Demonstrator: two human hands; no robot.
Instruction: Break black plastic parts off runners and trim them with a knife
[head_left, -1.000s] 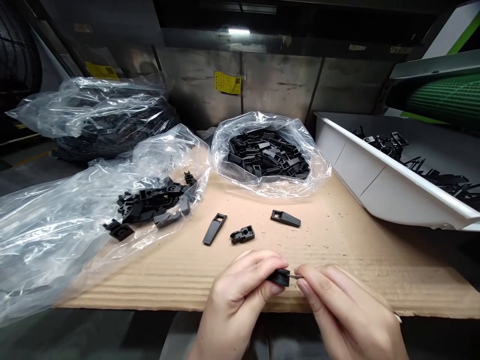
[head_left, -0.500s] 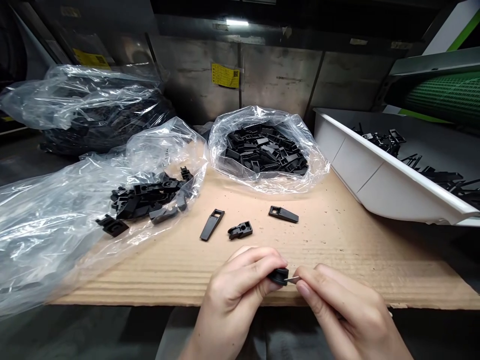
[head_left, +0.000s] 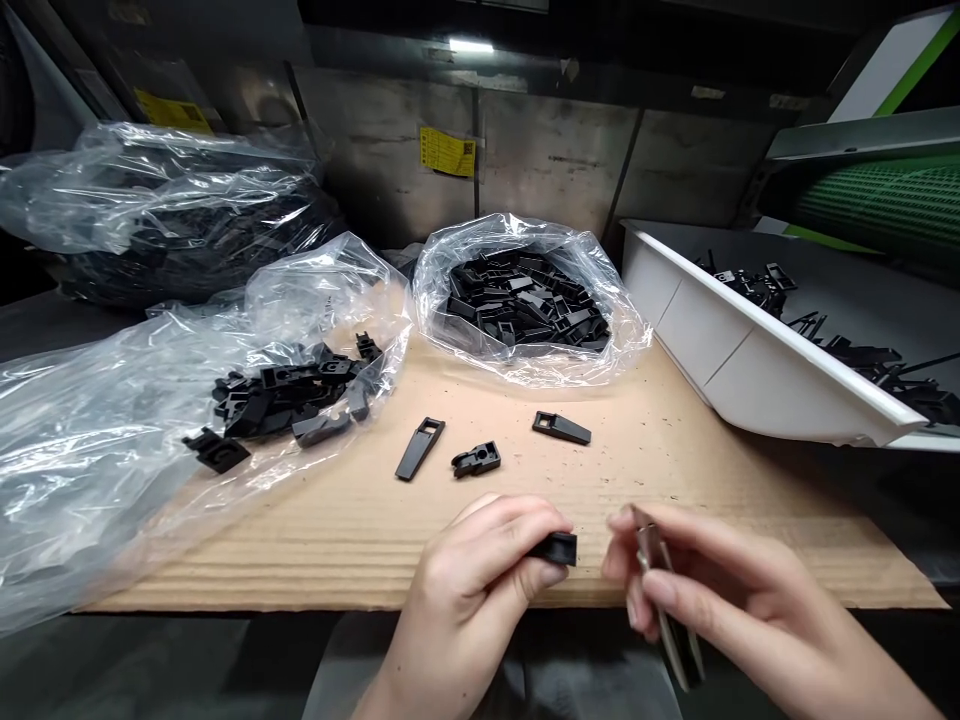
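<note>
My left hand (head_left: 480, 575) pinches a small black plastic part (head_left: 559, 548) between thumb and fingers, just over the front edge of the cardboard. Much of that part is hidden by the fingers. To its right, my right hand (head_left: 720, 590) grips a slim shiny metal tool (head_left: 667, 590), tilted and blurred, so its exact kind is unclear. The tool is apart from the black part. Beyond my hands lie a tapered black clip piece (head_left: 420, 449) with a square hole, a jointed black piece (head_left: 476, 459), and another tapered piece (head_left: 562, 428).
A clear plastic bag (head_left: 630, 340) of black parts stands at the back. Another bag (head_left: 97, 430) spreads at left beside a heap of black pieces (head_left: 292, 395). A white bin (head_left: 750, 350) with black parts is at right. Cardboard (head_left: 637, 460) covers the worktop.
My right hand has drawn the metal tool away from the black part, to the right, and turned it so more of it shows. My left hand keeps its hold.
</note>
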